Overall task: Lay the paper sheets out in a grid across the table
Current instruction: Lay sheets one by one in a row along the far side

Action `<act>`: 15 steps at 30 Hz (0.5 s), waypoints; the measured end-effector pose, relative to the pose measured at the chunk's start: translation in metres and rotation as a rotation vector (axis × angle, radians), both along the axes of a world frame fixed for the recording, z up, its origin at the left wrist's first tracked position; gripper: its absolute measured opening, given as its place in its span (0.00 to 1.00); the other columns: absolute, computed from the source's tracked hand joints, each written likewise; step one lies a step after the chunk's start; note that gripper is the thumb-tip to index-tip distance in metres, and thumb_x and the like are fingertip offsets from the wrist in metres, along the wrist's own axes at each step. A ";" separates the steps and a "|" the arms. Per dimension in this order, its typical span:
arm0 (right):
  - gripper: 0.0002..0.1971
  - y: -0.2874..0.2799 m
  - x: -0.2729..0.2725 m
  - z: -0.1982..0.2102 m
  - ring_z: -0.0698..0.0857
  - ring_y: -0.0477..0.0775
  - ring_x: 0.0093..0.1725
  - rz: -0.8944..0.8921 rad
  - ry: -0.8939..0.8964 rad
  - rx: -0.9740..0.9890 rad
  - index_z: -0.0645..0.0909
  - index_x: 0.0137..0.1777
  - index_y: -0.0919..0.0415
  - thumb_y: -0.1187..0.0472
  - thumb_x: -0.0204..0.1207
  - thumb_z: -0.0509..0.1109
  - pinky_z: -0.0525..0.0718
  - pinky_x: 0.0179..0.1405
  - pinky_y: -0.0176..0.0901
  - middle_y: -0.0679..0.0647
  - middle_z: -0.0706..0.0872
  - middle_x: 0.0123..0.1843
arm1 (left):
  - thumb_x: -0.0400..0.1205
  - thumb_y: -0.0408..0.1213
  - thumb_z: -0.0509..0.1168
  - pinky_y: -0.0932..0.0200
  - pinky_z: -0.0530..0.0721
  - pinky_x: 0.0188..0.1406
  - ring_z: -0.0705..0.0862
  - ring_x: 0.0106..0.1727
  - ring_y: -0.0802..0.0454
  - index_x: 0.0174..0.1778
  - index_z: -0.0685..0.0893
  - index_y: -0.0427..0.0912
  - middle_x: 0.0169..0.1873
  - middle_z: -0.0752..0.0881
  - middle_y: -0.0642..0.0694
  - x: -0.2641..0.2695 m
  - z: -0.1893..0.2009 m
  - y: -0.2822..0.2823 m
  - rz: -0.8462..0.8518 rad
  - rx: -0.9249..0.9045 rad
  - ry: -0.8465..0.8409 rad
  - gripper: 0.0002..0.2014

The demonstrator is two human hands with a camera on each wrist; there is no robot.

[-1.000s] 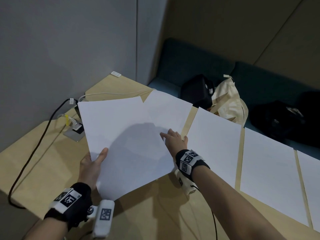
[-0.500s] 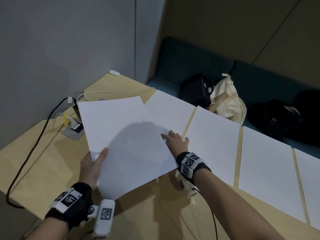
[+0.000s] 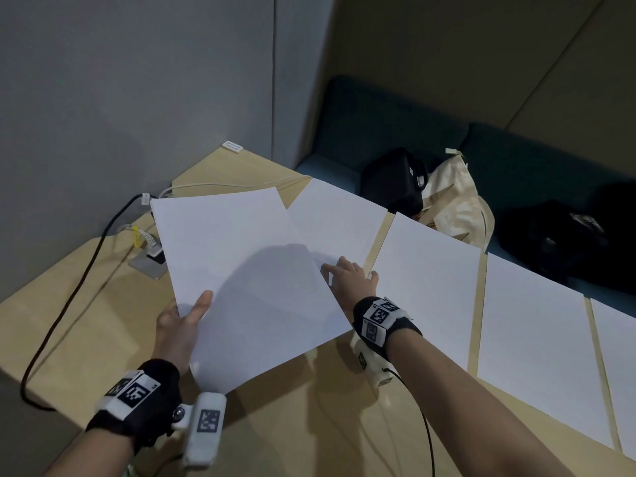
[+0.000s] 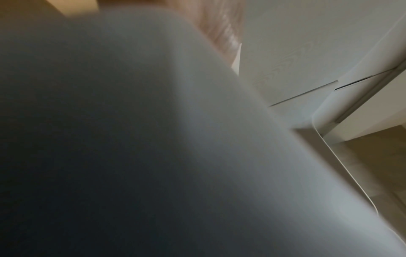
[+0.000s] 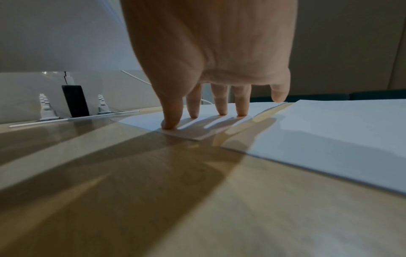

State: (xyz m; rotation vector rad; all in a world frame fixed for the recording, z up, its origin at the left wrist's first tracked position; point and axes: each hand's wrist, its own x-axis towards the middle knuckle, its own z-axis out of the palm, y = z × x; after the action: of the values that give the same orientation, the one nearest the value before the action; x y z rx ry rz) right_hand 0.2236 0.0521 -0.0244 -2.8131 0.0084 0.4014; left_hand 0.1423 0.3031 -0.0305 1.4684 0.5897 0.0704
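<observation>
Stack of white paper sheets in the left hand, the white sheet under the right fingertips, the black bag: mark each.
stack of white paper sheets (image 3: 241, 270), head view, centre of top sheet.
white sheet under the right fingertips (image 3: 339, 218), head view, bare middle.
black bag (image 3: 392, 180), head view, its front face.

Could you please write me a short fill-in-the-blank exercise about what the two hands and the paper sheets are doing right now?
1. The left hand holds a stack of sheets by its near-left ____.
2. The right hand presses its fingers on a sheet lying ____ on the table.
3. The sheets laid on the table are all plain ____.
4. The black cable trails off the table's ____ side.

Missing words: corner; flat; white; left
</observation>
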 end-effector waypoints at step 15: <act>0.14 -0.001 0.004 -0.004 0.73 0.58 0.66 0.012 0.001 -0.020 0.77 0.56 0.45 0.56 0.77 0.53 0.56 0.74 0.71 0.50 0.73 0.54 | 0.81 0.37 0.66 0.56 0.79 0.45 0.84 0.45 0.43 0.59 0.82 0.32 0.50 0.86 0.36 0.001 -0.004 0.000 -0.011 -0.041 -0.015 0.14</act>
State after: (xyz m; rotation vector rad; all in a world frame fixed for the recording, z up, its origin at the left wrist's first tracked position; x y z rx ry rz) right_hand 0.2272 0.0506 -0.0285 -2.8340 -0.0044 0.4078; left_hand 0.1432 0.3035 -0.0344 1.4304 0.5674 0.0606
